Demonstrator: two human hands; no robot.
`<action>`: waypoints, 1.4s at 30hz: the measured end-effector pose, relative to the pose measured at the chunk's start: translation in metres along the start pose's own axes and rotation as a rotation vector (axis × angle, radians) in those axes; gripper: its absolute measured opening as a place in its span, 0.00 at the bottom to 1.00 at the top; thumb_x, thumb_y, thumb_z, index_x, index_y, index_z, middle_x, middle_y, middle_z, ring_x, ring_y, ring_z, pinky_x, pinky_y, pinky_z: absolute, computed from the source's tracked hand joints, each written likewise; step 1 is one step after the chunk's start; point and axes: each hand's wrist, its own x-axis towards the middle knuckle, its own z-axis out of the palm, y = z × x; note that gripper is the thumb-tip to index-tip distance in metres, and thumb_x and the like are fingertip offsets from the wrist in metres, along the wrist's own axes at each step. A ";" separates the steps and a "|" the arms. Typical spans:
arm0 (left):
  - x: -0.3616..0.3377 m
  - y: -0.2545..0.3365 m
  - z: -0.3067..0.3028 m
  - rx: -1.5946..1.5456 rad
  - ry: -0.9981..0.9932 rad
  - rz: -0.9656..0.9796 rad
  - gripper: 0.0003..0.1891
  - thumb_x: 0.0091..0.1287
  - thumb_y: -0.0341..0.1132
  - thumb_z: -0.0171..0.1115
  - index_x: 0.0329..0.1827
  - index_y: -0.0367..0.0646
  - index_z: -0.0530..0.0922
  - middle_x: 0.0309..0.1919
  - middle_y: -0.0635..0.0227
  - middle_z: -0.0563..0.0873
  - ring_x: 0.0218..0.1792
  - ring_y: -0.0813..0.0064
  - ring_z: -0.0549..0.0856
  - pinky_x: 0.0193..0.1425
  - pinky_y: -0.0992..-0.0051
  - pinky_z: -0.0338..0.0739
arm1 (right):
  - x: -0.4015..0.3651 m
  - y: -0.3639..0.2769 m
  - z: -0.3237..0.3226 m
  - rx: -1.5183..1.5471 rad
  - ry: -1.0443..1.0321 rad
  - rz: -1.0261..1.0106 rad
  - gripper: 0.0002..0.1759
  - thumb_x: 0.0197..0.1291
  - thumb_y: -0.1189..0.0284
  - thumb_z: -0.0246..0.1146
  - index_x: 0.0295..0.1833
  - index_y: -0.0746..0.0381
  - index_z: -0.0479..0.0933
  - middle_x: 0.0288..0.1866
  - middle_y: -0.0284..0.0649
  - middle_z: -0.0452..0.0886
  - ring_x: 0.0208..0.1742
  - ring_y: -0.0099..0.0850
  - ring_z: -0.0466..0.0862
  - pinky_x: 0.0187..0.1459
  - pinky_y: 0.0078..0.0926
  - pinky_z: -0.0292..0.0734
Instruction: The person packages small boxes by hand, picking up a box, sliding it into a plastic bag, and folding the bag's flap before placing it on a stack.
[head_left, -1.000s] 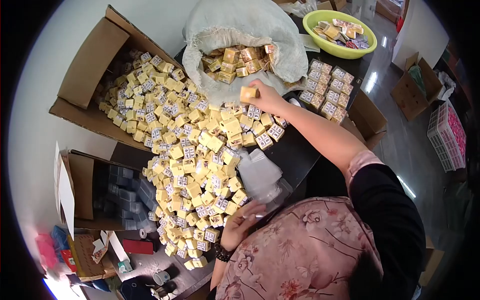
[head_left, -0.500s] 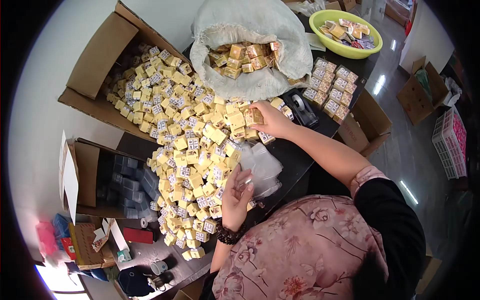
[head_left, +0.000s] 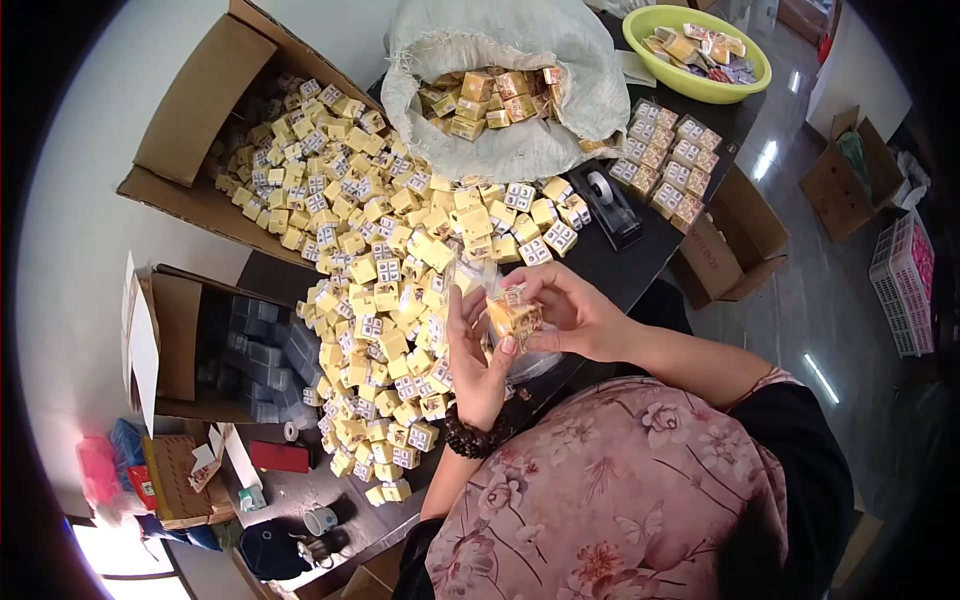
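A small yellow-orange printed box (head_left: 515, 318) is held in front of my body, above the near edge of the heap. My right hand (head_left: 580, 318) grips it from the right with bent fingers and thumb. My left hand (head_left: 477, 365), with a dark bead bracelet on the wrist, is at its left side, thumb against the lower edge and fingers raised. Clear plastic sleeves (head_left: 540, 368) lie beneath my hands, partly hidden. Small yellow boxes with white printed faces (head_left: 385, 315) are heaped loosely to the left and beyond.
A cardboard box (head_left: 195, 110) lies tipped behind the heap. A white woven sack (head_left: 560, 160) holds more boxes, near a tape dispenser (head_left: 608, 210) and stacked packs (head_left: 665, 160). A green basin (head_left: 700, 90) stands farther back. Another carton (head_left: 180, 340) holds clear plastic containers.
My right hand has brought the printed box from the heap back toward my body, to my left hand. My left hand has risen slightly and now meets the box.
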 end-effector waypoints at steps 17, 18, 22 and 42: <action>-0.006 0.006 0.008 0.216 0.000 0.002 0.44 0.66 0.32 0.66 0.78 0.34 0.45 0.66 0.49 0.68 0.63 0.61 0.73 0.64 0.66 0.71 | -0.005 -0.013 0.015 0.167 0.075 0.238 0.34 0.60 0.78 0.68 0.68 0.56 0.60 0.64 0.36 0.64 0.71 0.31 0.65 0.67 0.31 0.68; -0.006 0.006 0.009 0.215 0.000 -0.001 0.44 0.66 0.32 0.66 0.78 0.34 0.45 0.66 0.49 0.68 0.63 0.61 0.73 0.64 0.66 0.71 | -0.005 -0.012 0.020 0.030 0.050 0.186 0.34 0.59 0.75 0.70 0.67 0.57 0.61 0.63 0.36 0.64 0.69 0.30 0.66 0.67 0.31 0.67; 0.000 0.014 0.011 0.790 -0.022 0.289 0.46 0.59 0.27 0.68 0.76 0.29 0.47 0.64 0.41 0.68 0.61 0.44 0.71 0.66 0.56 0.66 | -0.002 -0.010 0.016 -0.376 0.007 0.162 0.33 0.57 0.75 0.71 0.65 0.60 0.64 0.63 0.35 0.65 0.66 0.27 0.67 0.63 0.28 0.69; -0.006 0.014 0.007 0.043 -0.198 0.119 0.35 0.75 0.43 0.54 0.77 0.35 0.51 0.66 0.50 0.71 0.64 0.63 0.74 0.70 0.64 0.65 | -0.006 -0.050 0.011 -0.090 0.120 -0.111 0.29 0.64 0.74 0.65 0.67 0.62 0.61 0.58 0.40 0.70 0.56 0.26 0.76 0.55 0.28 0.76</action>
